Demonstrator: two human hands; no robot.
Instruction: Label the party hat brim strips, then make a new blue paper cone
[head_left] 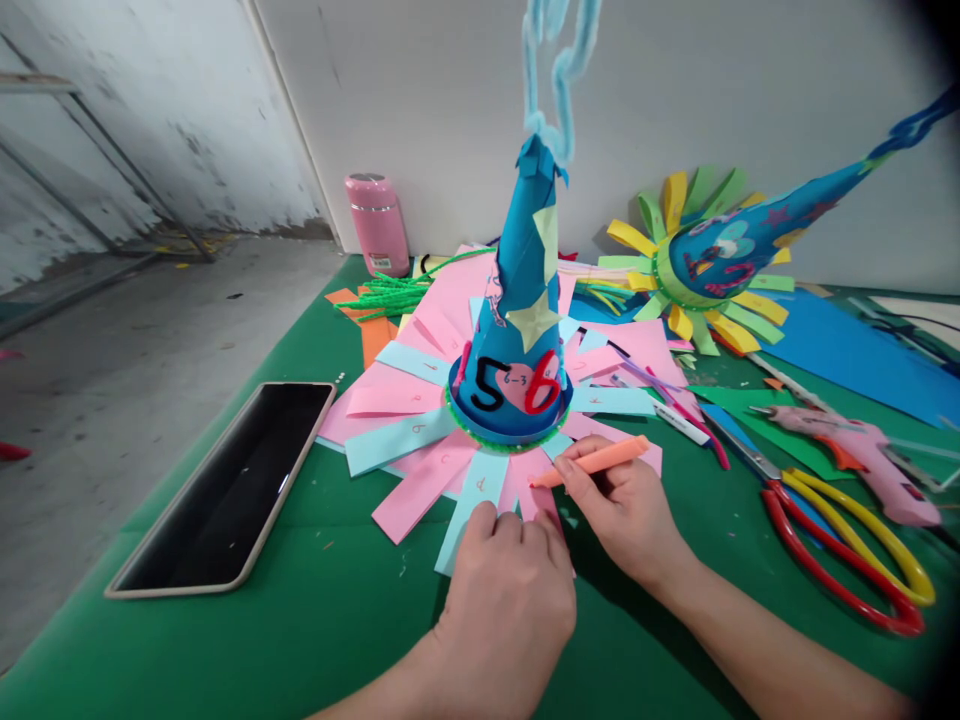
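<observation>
A blue paper cone hat [514, 290] stands upright on the table, with black and red pipe-cleaner digits on its front and a light-blue pipe-cleaner loop on its tip. Pink and light-blue paper strips [431, 485] fan out from its brim, several with small letters. With curled fingers, my left hand [514, 590] presses a pink paper strip [534, 485] at the front; its fingertips are partly hidden. My right hand [626, 510] is closed around an orange marker pen [600, 460], whose tip touches that same strip close to the brim.
A phone [232, 485] lies left on the green table [300, 660]. Behind are a pink bottle [377, 225], green pipe cleaners [397, 293] and a second cone hat [750, 250]. Scissors [840, 550] and a pink glue gun [847, 440] lie right.
</observation>
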